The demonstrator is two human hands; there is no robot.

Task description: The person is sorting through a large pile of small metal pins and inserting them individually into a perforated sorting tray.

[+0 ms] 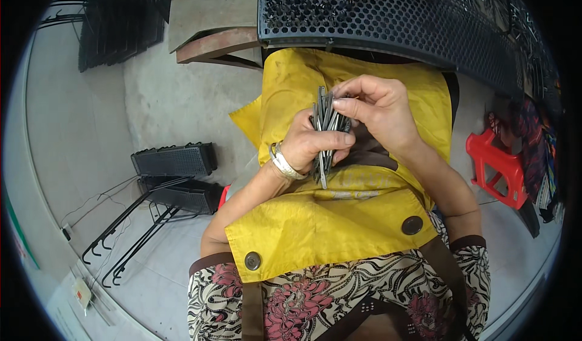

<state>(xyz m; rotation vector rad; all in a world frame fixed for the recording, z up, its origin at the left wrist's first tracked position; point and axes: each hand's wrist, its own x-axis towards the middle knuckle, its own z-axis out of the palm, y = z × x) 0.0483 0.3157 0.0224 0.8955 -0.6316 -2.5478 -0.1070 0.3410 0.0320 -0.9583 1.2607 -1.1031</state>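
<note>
The left hand (306, 146) grips a bundle of thin metal pieces (325, 121); the right hand (383, 112) touches its far end (whether pinching one, I cannot tell), a black rack (394, 29) beyond both.

1. Clasping a bundle of slim grey metal pieces (325, 118) in the left hand (308, 143).
2. Pinching at the bundle's top with the right hand (385, 112).
3. Wearing a pale bracelet (284, 163), a yellow apron (327, 235) with dark buttons (412, 225) and a floral-patterned top (297, 301).
4. Facing a black perforated rack (400, 35) with dark pieces (312, 1) in its left portion.
5. Flanked by a red plastic stool (485, 146) at right and black perforated trays (173, 160) at left.
</note>
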